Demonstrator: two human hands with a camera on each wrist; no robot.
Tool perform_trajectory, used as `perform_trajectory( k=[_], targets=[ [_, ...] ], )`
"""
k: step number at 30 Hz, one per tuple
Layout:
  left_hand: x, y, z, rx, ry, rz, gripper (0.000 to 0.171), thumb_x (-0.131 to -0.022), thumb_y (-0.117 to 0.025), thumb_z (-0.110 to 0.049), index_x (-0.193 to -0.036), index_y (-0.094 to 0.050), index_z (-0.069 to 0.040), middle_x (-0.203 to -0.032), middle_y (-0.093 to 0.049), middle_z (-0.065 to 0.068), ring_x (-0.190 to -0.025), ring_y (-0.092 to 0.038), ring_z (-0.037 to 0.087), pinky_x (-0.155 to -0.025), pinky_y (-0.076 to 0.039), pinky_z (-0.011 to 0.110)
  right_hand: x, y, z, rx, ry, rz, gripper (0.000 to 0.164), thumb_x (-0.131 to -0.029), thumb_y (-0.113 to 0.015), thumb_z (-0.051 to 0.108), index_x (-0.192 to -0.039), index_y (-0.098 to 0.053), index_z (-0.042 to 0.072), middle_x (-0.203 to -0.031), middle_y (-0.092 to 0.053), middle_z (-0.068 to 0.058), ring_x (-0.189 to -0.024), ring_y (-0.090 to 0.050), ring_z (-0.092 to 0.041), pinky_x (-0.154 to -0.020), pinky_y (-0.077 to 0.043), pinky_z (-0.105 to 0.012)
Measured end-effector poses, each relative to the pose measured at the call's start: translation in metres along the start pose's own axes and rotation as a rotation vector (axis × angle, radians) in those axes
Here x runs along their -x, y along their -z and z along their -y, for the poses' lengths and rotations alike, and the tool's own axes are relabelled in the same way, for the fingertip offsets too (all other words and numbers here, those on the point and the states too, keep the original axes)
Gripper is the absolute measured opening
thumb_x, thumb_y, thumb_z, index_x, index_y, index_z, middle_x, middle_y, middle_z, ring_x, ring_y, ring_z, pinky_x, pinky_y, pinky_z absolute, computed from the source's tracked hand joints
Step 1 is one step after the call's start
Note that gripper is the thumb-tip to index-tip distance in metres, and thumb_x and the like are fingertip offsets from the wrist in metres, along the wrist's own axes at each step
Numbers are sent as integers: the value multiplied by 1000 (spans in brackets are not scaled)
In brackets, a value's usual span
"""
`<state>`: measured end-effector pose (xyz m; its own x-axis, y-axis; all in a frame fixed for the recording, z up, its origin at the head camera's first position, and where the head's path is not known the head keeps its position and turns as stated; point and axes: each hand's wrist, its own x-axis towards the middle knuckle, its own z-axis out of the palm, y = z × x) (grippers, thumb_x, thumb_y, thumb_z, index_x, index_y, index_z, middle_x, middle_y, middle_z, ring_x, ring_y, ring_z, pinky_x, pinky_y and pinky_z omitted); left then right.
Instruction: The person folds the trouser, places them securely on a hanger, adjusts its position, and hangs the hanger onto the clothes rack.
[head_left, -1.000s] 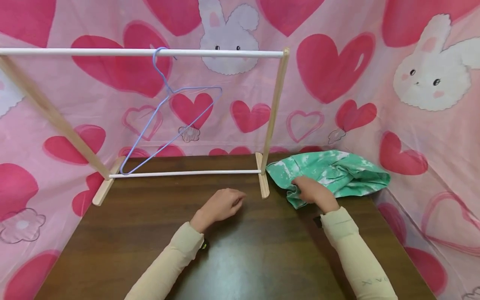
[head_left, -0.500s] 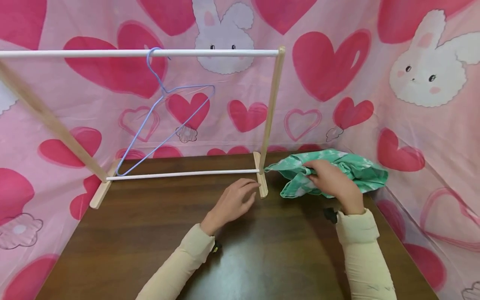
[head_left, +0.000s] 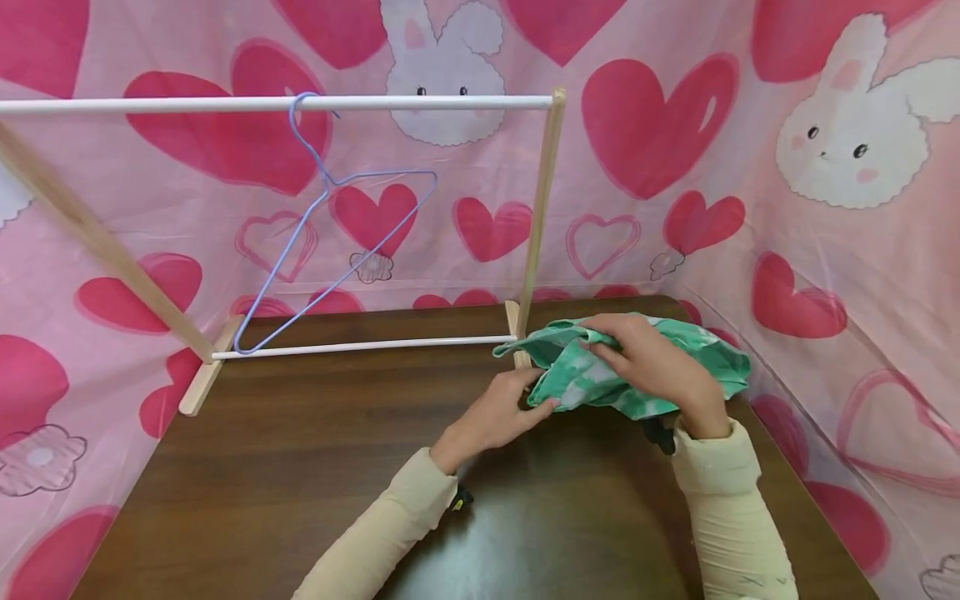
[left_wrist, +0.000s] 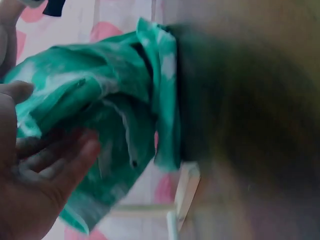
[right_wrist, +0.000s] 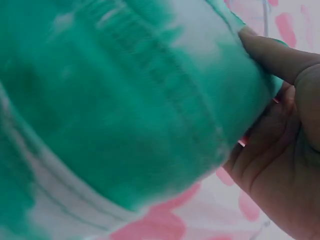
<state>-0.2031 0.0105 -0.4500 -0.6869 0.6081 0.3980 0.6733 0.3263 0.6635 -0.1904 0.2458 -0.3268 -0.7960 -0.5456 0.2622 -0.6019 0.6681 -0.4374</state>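
cream sleeves (head_left: 382, 525) lie nearest, above the brown table (head_left: 285, 492). left hand (head_left: 495, 412): half a second ago apart from the cloth (head_left: 585, 379), now at its near left edge, fingers extended, thumb spread from them; contact not confirmed. right hand (head_left: 648, 358): clamped on the cloth, thumb to one side, fingers to the other. cloth, green and white, is held bunched over the right of the table; it has shifted nearer and leftward, its tip now overlapping the rack (head_left: 540, 208) low on the right in the head view, touching or apart cannot be told. finding: handling appears to have gone from one hand to almost two, second hold unproven. beyond, the rack stands upright; the blue hanger (head_left: 330, 182) hangs bare from it, unmoved along the rail (head_left: 420, 102). farthest, pink backdrop (head_left: 645, 133).
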Motion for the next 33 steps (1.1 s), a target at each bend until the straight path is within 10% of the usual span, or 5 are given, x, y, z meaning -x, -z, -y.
perform_trajectory(
  k=[6, 15, 25, 33],
  targets=[
    [3, -11, 1, 45, 27, -15, 9, -96, -71, -13, -89, -71, -8, -66, -58, -6, -62, -49, 1, -60, -43, 16, -10, -27, -2, -56, 12, -22, 33, -94, -72, 9, -126, -69, 4, -115, -69, -5, -100, -64, -19, -89, -57, -43],
    [7, -12, -1, 103, 35, -83, 16, -97, -70, -13, -81, -70, -9, -59, -49, -10, -55, -42, 0, -56, -39, 16, -7, -53, -9, 34, -32, -413, 37, -82, -86, 13, -113, -66, 6, -106, -57, -10, -98, -51, -24, -78, -50, -41],
    [12, -6, 2, 102, 119, -204, 16, -92, -61, 1, -86, -74, -7, -62, -63, -5, -53, -54, 2, -52, -46, 19, 31, -63, -33, -179, -73, -43, 72, -79, -88, 41, -140, -58, 15, -139, -58, 0, -128, -53, -25, -105, -46, -58],
    [16, 3, 8, 65, 142, -212, 10, -91, -65, -1, -89, -74, -6, -71, -66, 0, -61, -56, 12, -59, -47, 23, 44, -75, -58, -118, 81, -174, 53, -72, -87, -6, -121, -71, 9, -113, -74, -3, -104, -68, -21, -94, -50, -17]
  ],
)
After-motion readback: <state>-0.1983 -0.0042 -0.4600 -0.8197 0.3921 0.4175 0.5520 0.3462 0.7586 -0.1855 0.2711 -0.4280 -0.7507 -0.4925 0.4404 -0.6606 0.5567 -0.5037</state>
